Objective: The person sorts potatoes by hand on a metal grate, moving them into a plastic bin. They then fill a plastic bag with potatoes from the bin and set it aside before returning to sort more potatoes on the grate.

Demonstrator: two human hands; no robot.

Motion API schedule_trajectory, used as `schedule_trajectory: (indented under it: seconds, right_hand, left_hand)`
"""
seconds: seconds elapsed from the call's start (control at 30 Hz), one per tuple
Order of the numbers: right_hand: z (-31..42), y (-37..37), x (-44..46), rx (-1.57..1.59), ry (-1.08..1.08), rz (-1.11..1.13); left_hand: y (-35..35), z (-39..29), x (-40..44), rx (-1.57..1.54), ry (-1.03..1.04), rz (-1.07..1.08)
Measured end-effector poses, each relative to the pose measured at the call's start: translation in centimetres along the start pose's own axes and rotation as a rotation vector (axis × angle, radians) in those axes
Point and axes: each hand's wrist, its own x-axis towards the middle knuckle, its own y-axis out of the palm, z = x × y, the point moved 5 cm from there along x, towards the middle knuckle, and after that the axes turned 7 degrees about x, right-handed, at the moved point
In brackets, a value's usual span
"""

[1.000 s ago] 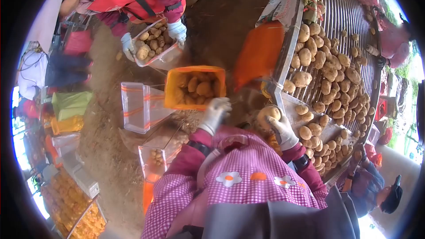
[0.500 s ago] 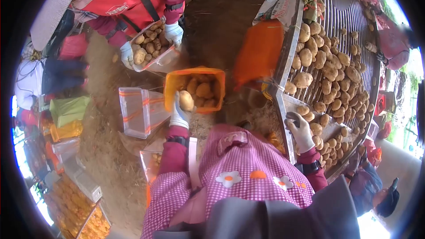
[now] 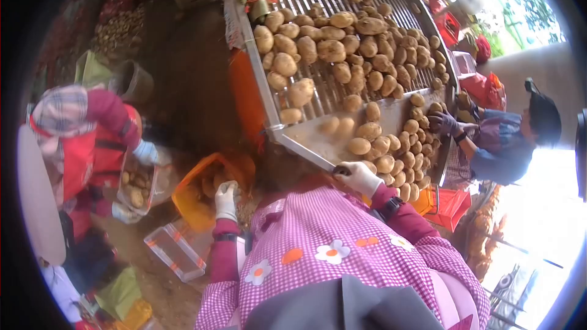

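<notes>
My left hand point(image 3: 226, 201), in a white glove, is at the near right rim of an orange basket point(image 3: 191, 203). Its fingers point up and look loosely bent, with no potato visible in them. Inside the tilted basket lie blurred potatoes point(image 3: 211, 184). My right hand point(image 3: 361, 179), also gloved in white, is at the lower edge of the metal sorting table point(image 3: 309, 154). Its fingers reach left, dark at the tips, and it appears to hold nothing. Close beside it lie potatoes point(image 3: 384, 164).
Many potatoes point(image 3: 332, 51) cover the slatted rack. A co-worker in a red apron point(image 3: 79, 159) holds a container of potatoes point(image 3: 136, 189) at left. At right another person's gloved hand point(image 3: 443, 123) touches potatoes. A clear basket point(image 3: 177, 250) stands on the ground.
The view has swung right, toward the sorting table. The potato in my left hand is no longer visible there. My right hand has come to the table's lower edge.
</notes>
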Motion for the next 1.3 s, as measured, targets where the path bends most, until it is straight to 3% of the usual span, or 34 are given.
schedule_trajectory:
  seconds: [0.1,0.23,0.33,0.4,0.43,0.5,0.57,0.63,0.7,0.77,0.83,0.9,0.97,1.03,1.1,1.17,1.27,1.3]
  right_hand:
    - [-4.2,-2.8,1.9,0.082,-0.104,-0.229]
    - [-9.7,-5.6,1.2,0.094,-0.078,-0.355]
    - [-12.4,-6.7,-0.2,0.117,-0.216,-0.563]
    - [-12.4,-8.3,-1.9,0.302,-0.093,-0.547]
    - [-12.0,-8.9,-3.2,0.396,-0.031,-0.538]
    - [-12.6,-10.1,-5.6,0.511,-0.066,-0.721]
    - [-15.1,-10.8,-7.2,0.707,-0.083,-0.856]
    - [-16.1,-11.8,-9.9,0.687,-0.072,-0.987]
    - [-21.3,-10.8,-10.6,0.610,-0.019,-1.080]
    - [-22.5,-9.6,-12.2,0.580,0.003,-1.044]
    - [-21.8,-8.3,-13.1,0.512,-0.018,-0.988]
    - [-20.7,-8.2,-13.7,0.185,-0.039,-0.977]
    - [-20.0,-8.5,-13.4,0.123,-0.057,-0.942]
    - [-19.1,-9.0,-13.1,0.117,-0.070,-0.943]
    - [-17.2,-10.4,-12.2,0.163,-0.093,-0.975]
    - [-16.0,-11.4,-10.1,0.127,-0.090,-0.938]
    - [-16.1,-11.1,-4.3,-0.132,-0.032,-0.847]
    - [-15.5,-10.9,-2.3,-0.245,0.041,-0.756]
  left_hand:
    - [-0.3,-4.1,0.3,0.034,0.095,-0.028]
    - [0.4,-9.6,-1.9,0.123,0.193,-0.087]
    - [3.0,-12.0,-1.9,0.233,0.401,-0.049]
    - [6.2,-13.9,-1.4,0.324,0.589,-0.006]
    - [8.4,-15.3,-1.4,0.224,0.601,0.071]
    - [13.9,-19.6,-3.1,0.330,0.735,0.102]
    - [19.1,-23.0,-2.9,0.575,0.775,0.189]
    - [24.3,-25.7,-2.3,0.921,1.047,0.105]
    - [28.7,-26.8,-0.9,1.139,1.096,0.065]
    - [31.9,-26.3,2.3,1.376,0.970,0.052]
    - [33.4,-26.0,2.4,1.394,0.883,-0.009]
    - [33.2,-25.1,4.8,1.210,0.791,-0.030]
    - [33.5,-25.6,2.5,1.217,0.724,-0.011]
    - [32.4,-23.1,7.0,1.086,0.761,0.142]
    - [32.1,-22.9,3.4,0.720,0.740,0.311]
    - [31.8,-21.1,2.2,0.018,0.443,0.529]
    - [31.8,-20.2,-5.4,-0.419,0.101,0.858]
    - [32.3,-19.8,-7.1,-0.412,0.126,0.922]
